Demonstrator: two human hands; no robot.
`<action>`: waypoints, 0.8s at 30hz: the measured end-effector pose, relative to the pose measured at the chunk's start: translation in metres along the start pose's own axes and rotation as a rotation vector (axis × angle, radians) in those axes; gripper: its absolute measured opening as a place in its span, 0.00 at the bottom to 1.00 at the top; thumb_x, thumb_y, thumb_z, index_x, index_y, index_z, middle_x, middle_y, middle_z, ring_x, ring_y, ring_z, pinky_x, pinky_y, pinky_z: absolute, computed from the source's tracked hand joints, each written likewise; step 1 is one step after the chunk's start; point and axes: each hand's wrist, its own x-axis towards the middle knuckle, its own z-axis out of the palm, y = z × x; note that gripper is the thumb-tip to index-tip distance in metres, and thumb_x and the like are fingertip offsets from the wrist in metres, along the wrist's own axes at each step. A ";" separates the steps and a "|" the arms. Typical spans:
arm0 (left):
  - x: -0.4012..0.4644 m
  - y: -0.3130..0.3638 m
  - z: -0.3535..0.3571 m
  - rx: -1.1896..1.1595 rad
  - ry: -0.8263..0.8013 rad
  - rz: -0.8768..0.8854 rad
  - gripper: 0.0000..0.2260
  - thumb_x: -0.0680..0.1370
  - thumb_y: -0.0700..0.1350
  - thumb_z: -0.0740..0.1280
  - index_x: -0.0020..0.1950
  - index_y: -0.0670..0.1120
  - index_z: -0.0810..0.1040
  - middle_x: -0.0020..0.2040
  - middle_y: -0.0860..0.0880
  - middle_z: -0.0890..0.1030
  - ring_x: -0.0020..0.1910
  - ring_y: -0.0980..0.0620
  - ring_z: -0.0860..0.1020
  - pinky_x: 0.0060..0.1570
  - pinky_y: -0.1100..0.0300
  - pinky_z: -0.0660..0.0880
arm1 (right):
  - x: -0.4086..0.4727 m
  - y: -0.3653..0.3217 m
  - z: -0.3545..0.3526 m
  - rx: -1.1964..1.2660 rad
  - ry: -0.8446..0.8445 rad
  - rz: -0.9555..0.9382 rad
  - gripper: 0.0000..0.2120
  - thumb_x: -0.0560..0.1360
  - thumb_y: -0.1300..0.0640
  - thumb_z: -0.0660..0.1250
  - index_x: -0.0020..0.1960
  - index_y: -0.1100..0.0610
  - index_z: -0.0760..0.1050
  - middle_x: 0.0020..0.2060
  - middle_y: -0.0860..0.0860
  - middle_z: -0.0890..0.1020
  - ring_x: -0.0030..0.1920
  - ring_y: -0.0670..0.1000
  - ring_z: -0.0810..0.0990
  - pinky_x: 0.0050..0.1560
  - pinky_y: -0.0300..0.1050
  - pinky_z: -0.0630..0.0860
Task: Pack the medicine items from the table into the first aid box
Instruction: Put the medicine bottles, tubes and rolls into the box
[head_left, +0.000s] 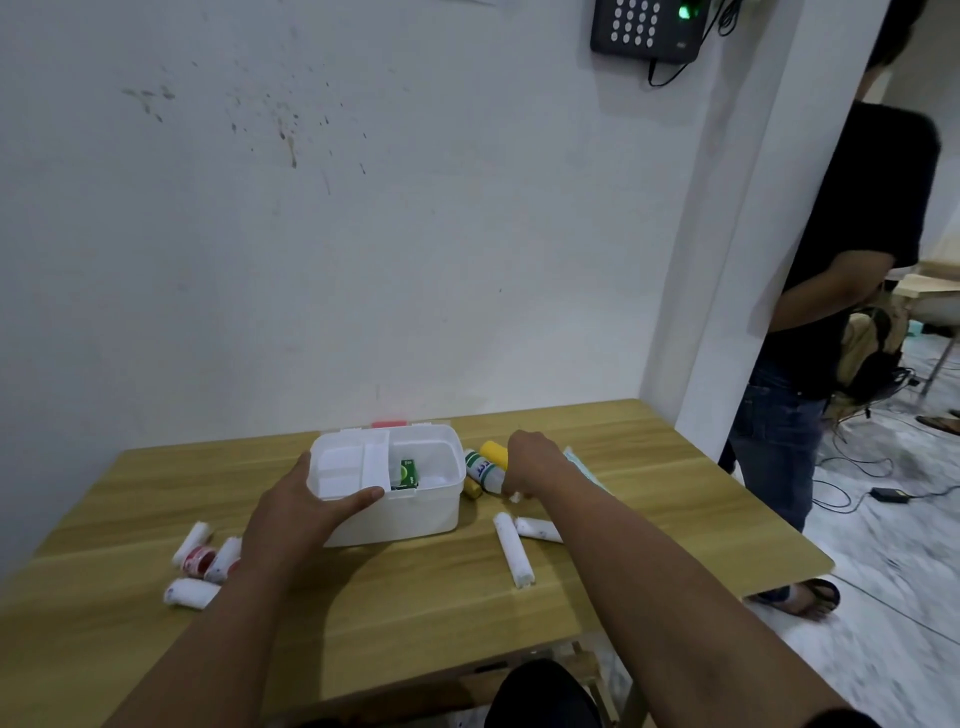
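The white first aid box (410, 514) stands open in the middle of the wooden table, with a green carton (405, 473) inside its right compartment. My left hand (301, 512) grips the box's front left corner, thumb on the rim. My right hand (535, 462) is to the right of the box, its fingers curled down around a small white bandage roll (515, 497) of which only an end shows. Beside that hand lie a white-and-green bottle (483, 470), a yellow bottle (493, 451) and a small yellow-capped item (472, 488).
Two white bandage rolls (512, 556) lie right of the box near my forearm. Several rolls and a red-labelled one (200, 560) sit at the left. A pale packet (584, 465) lies under my right arm. A person (841, 291) stands past the table's right edge.
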 end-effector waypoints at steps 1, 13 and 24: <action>0.000 0.000 0.000 0.004 0.003 -0.008 0.47 0.62 0.71 0.76 0.76 0.55 0.67 0.68 0.47 0.78 0.63 0.42 0.76 0.45 0.50 0.75 | 0.001 0.002 0.001 0.019 0.007 0.001 0.17 0.67 0.56 0.78 0.45 0.56 0.70 0.37 0.50 0.76 0.40 0.54 0.78 0.33 0.43 0.71; 0.001 -0.001 -0.002 -0.005 -0.004 0.010 0.48 0.61 0.73 0.74 0.76 0.56 0.67 0.67 0.48 0.79 0.57 0.46 0.76 0.44 0.52 0.76 | -0.001 0.051 -0.012 0.037 0.094 0.290 0.14 0.74 0.54 0.67 0.59 0.54 0.77 0.58 0.54 0.80 0.57 0.58 0.80 0.55 0.52 0.79; 0.000 0.001 -0.004 -0.032 -0.034 0.005 0.50 0.57 0.76 0.72 0.75 0.57 0.67 0.67 0.49 0.78 0.56 0.49 0.75 0.45 0.51 0.77 | -0.004 0.062 -0.028 0.126 0.101 0.278 0.25 0.70 0.51 0.76 0.63 0.57 0.73 0.58 0.54 0.81 0.57 0.57 0.81 0.48 0.47 0.77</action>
